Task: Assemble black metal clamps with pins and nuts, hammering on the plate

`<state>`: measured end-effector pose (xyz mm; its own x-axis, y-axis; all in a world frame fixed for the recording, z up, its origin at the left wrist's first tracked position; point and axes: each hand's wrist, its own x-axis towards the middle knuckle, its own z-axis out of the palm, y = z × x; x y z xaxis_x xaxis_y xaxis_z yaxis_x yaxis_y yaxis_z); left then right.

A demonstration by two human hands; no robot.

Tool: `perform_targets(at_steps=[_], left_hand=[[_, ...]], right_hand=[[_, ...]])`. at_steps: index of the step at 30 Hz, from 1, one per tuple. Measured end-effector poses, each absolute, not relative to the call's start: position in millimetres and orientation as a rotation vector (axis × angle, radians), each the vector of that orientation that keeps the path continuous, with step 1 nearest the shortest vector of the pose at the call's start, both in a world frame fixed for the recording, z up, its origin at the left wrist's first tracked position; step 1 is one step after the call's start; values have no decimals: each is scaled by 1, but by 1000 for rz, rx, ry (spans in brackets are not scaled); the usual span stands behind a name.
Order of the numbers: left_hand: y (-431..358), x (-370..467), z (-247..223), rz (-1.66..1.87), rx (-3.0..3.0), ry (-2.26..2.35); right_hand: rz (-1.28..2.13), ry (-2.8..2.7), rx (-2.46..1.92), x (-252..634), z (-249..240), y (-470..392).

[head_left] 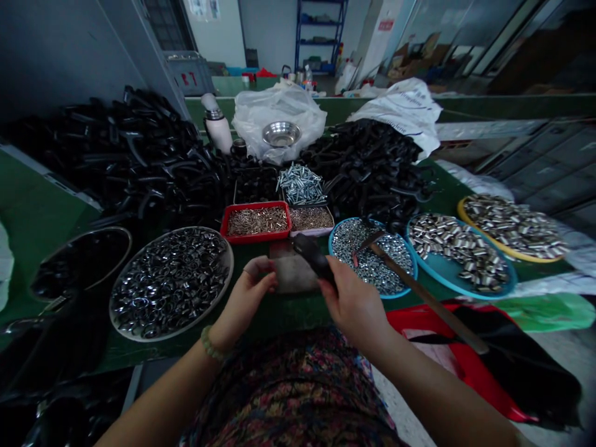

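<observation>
My right hand [351, 298] grips a black, curved handle-like part [311, 256], its rounded end pointing up and to the left. Beneath it on the green bench lies a flat grey metal block [293, 275]. At the block's left edge is my left hand [249, 292], its fingers curled in with thumb and forefinger close together. Anything between those fingertips is too small to make out. Just beyond the block stand a red tray [256, 234] of small pins or rivets and a pale tray [311, 231] of tiny brownish metal pieces.
Left is a round tray [228, 267] of shiny black clips. To the right, a hammer [428, 298] lies across a blue basin [379, 296] of small metal pieces. Another blue basin [447, 279] holds metal sleeves. Screws [302, 184] and heaps of black parts [153, 161] stand behind.
</observation>
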<state>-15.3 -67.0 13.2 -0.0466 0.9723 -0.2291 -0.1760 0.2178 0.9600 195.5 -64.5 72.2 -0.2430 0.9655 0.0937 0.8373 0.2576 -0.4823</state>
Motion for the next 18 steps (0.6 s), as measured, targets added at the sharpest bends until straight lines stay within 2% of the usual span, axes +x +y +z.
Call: perform_targets(at_steps=[2,4,7,9,11,13,15,17,18], left_hand=[[-82,-6,7,1007,921,1206],[-92,8,2,929,976,1163],[-94,12,7,1114,1106,1291],[-88,-14,25,1228,1237,1511],[-88,-68,52,1162,1421,1773],[-102,-140,85,948,1525,2096],[-130,-209,116,645,1378,2488],[-160,-262,136,470,1191,2753],[-171,-281,139,498,1112,2790]], right_hand=[[453,-2316,-1758,190,69,-67],[592,-2340,-1717,177,65,-69],[893,-2238,-1315,147,67,-60],[986,-2248,-1007,133,69,-32],[884,-2322,-909,132,68,17],[568,-2349,-1139,141,60,82],[304,-2447,-1351,150,46,150],[292,-2538,-1361,155,30,205],[313,-2549,-1329,156,23,224]])
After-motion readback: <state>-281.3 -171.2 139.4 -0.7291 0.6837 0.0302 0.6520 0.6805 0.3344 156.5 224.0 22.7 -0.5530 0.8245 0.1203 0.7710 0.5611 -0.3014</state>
